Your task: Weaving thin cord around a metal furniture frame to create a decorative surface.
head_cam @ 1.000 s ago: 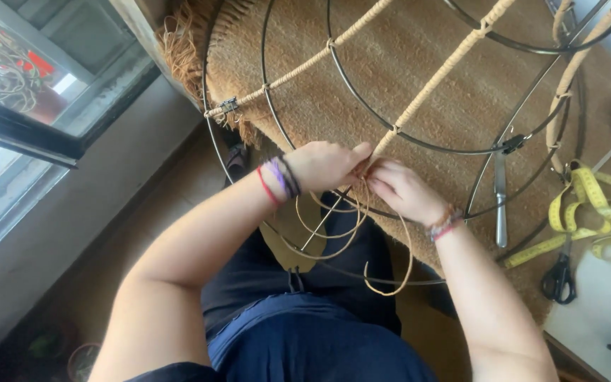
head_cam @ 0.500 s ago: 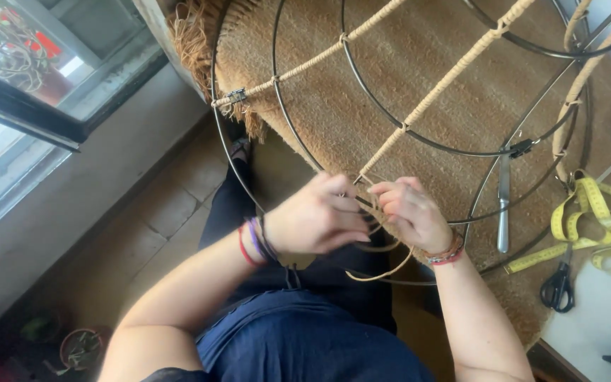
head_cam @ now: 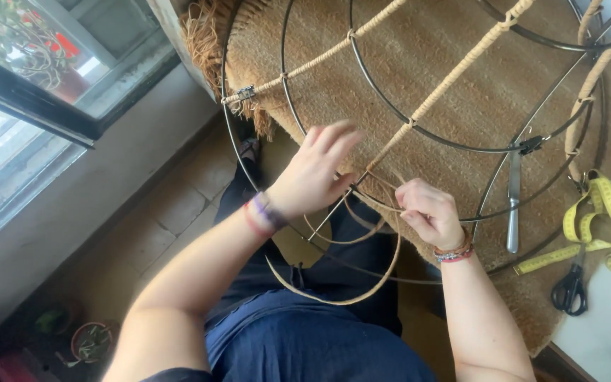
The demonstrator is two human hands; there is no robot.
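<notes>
Two hands work at one round wire frame (head_cam: 419,134) that lies over a brown woven mat (head_cam: 454,78). The left hand (head_cam: 316,173) has its fingers spread open above a cane-wrapped spoke (head_cam: 454,74). The right hand (head_cam: 429,212) has its fingers closed, pinching one loose cane strand (head_cam: 362,293), which loops down over the lap. Four wrapped spokes are visible. To the right lie one knife (head_cam: 513,201), one yellow measuring tape (head_cam: 602,216) and one pair of scissors (head_cam: 569,290) on the table (head_cam: 602,332).
</notes>
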